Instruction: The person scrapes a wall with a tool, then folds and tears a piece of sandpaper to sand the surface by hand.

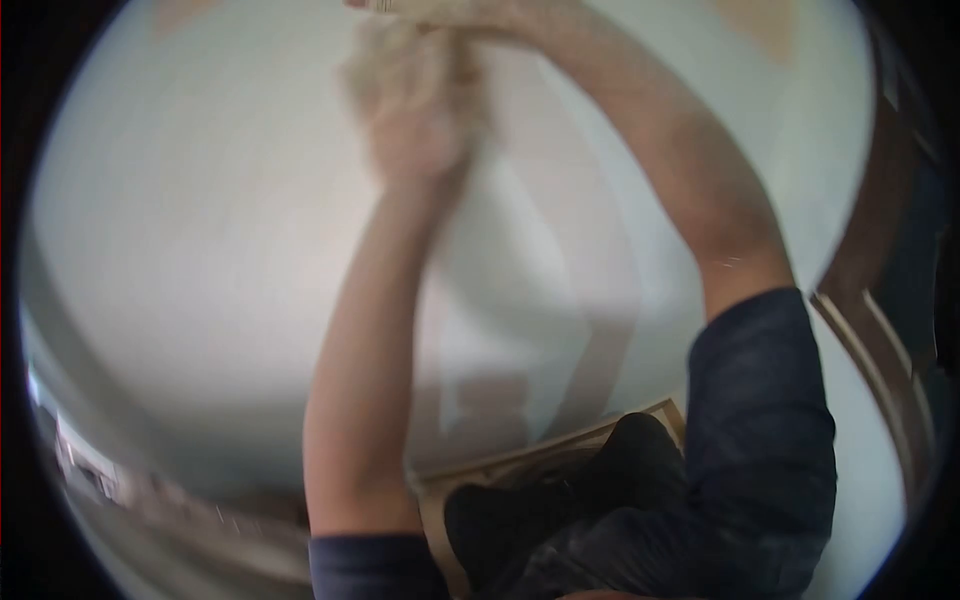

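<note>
Both arms reach up in front of a pale wall (200, 230). My left hand (415, 115) is raised near the top centre and smeared by motion, so its fingers and anything in them cannot be made out. My right hand (435, 12) is just above it at the upper edge, partly cut off, and may touch the left one. What the right hand holds, if anything, is not visible. Shadows of the arms fall on the wall beside them.
Below me are dark-clothed legs (560, 500) over a wood-edged surface (540, 440). A dark opening with brown wooden trim (870, 300) stands at the right. Orange-tan patches (757, 25) mark the wall's upper part. Blurred items (90, 465) lie at lower left.
</note>
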Motion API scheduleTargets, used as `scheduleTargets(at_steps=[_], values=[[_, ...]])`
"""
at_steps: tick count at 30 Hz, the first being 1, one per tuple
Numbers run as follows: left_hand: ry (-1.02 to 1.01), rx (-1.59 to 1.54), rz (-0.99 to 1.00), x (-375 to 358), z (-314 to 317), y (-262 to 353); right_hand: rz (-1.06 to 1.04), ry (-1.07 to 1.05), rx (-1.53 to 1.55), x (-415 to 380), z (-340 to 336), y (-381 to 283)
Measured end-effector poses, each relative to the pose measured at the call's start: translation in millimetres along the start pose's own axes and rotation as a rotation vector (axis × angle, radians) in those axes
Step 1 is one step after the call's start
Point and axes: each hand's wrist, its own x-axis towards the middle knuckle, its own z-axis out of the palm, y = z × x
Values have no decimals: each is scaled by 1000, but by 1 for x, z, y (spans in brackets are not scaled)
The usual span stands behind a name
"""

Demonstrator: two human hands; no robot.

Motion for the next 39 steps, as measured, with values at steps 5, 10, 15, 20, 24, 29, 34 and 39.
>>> scheduleTargets(at_steps=[5, 10, 15, 20, 24, 29, 34, 39], values=[[1, 66, 17, 1, -3, 6, 388, 313, -35, -157, 33, 224], [-6, 118, 33, -4, -17, 9, 509, 510, 29, -258, 33, 339], [-93, 322, 72, 1, 6, 4, 561, 597, -23, -262, 62, 399], [-53, 331, 60, 5, 2, -3, 556, 596, -150, -270, 68, 388], [1, 332, 44, 3, 10, -6, 453, 568, -44, -302, 75, 382], [4, 362, 27, 1, 13, -7, 403, 525, 23, -286, 64, 451], [-24, 462, 15, 1, 13, -12, 659, 433, 322, -267, 42, 461], [9, 407, 48, 3, 13, -12, 552, 416, 269, -295, 53, 366]])
